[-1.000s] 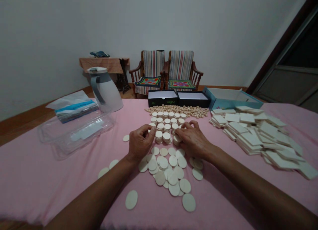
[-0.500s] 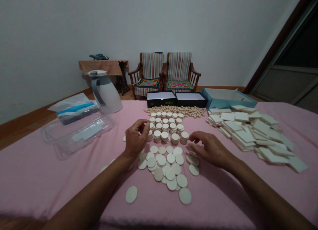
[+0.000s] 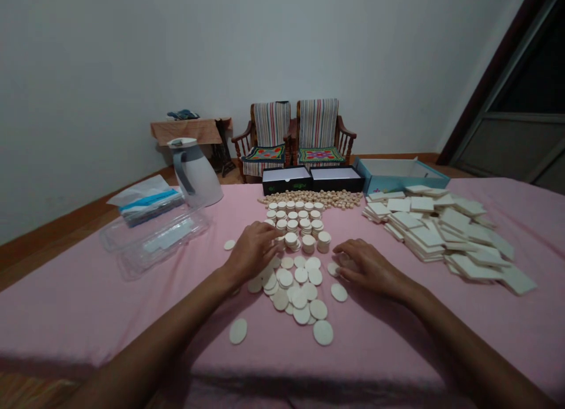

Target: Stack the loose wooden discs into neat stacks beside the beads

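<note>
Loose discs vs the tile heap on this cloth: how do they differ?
The loose discs are round; the tile heap has straight-edged, cornered pieces.
The loose discs spread thinly mid-cloth; the tile heap piles deeper, off to the right.
Both: pale, thin, flat pieces on pink cloth.

Discs (image 3: pixel 255 285) partly behind both hands (image 3: pixel 249 251).

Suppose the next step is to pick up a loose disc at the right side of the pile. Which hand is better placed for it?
Probably the right hand: its fingers are close to the loose discs there. The left hand is across the pile, near the stacks.
</note>
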`<state>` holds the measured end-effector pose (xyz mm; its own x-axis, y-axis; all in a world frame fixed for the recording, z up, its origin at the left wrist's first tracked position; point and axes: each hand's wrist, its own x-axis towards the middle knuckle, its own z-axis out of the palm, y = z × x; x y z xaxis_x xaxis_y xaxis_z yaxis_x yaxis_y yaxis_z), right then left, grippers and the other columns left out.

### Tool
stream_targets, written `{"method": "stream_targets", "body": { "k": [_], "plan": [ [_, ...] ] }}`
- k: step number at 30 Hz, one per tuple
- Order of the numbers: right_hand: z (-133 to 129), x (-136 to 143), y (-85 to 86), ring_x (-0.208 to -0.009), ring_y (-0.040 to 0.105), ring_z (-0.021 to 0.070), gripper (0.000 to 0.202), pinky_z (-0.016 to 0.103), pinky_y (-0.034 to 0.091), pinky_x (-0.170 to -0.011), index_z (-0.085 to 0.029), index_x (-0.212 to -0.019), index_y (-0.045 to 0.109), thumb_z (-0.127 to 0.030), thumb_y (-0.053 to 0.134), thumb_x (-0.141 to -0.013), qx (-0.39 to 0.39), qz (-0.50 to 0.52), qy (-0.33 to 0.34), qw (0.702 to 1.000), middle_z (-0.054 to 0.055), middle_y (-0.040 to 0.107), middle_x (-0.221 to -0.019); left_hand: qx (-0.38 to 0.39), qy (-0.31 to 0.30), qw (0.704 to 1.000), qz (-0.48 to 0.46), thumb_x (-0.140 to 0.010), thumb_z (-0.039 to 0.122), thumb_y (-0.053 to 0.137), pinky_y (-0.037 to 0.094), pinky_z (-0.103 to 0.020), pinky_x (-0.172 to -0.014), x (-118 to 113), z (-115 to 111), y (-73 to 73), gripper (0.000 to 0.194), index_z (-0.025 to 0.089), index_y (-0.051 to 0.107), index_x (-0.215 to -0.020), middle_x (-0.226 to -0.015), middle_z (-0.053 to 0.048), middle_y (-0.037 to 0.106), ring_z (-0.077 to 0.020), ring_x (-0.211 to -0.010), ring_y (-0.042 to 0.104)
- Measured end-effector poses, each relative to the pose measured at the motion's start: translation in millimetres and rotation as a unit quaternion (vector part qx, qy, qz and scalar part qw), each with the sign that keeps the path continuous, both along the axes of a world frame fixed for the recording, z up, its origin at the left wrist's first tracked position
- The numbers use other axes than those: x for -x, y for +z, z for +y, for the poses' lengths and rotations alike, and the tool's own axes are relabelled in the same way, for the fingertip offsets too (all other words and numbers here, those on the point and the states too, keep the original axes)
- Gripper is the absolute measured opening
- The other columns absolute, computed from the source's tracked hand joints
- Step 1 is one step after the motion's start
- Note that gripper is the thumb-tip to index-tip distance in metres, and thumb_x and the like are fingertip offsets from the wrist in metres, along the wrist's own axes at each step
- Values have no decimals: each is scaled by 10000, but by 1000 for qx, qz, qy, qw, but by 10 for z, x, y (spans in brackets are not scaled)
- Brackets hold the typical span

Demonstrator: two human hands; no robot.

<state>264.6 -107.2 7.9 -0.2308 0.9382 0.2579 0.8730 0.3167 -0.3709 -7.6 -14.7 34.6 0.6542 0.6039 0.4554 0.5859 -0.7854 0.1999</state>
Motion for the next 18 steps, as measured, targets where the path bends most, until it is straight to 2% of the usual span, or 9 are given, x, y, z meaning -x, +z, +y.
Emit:
{"method": "stream_targets", "body": {
  "k": [2,5,7,14,18],
  "plan": [
    [49,-58,-73,-937,541,221,252,340,422,-811,-165,-1032,593,-287,556,-815,-40,55,-30,997,100,626,-1011,-17,-11,998,59,-790,186,617,394,-368,-798,-83,40,35,326,216,638,-1114,-1043,-85,641,-230,-949,539],
    [81,-107,-161,-894,553,210,177,326,426,-775,-172,-925,614,-274,493,-845,-76,108,-113,985,86,638,-939,-31,-21,992,122,-778,151,604,331,-376,-793,-184,125,78,362,241,630,-1128,-1024,-72,637,-236,-947,518],
    [82,-118,-189,-836,555,202,168,314,422,-727,-182,-855,619,-264,473,-849,-76,116,-138,981,70,639,-868,-39,-29,988,144,-771,129,590,292,-383,-804,-240,172,84,372,242,631,-1123,-1004,-70,638,-235,-946,511],
    [42,-91,-144,-783,544,189,169,293,400,-682,-189,-821,622,-250,466,-846,-51,112,-146,982,53,630,-817,-59,-55,985,155,-787,270,618,233,-388,-807,-340,234,13,319,232,620,-1104,-909,-61,642,-228,-902,511],
    [21,-57,-119,-773,541,186,166,288,386,-669,-188,-796,620,-234,467,-840,-45,106,-145,983,52,628,-796,-67,-50,984,156,-789,274,618,228,-387,-807,-351,258,-16,289,228,622,-1074,-916,-62,646,-229,-909,509]
  ]
}}
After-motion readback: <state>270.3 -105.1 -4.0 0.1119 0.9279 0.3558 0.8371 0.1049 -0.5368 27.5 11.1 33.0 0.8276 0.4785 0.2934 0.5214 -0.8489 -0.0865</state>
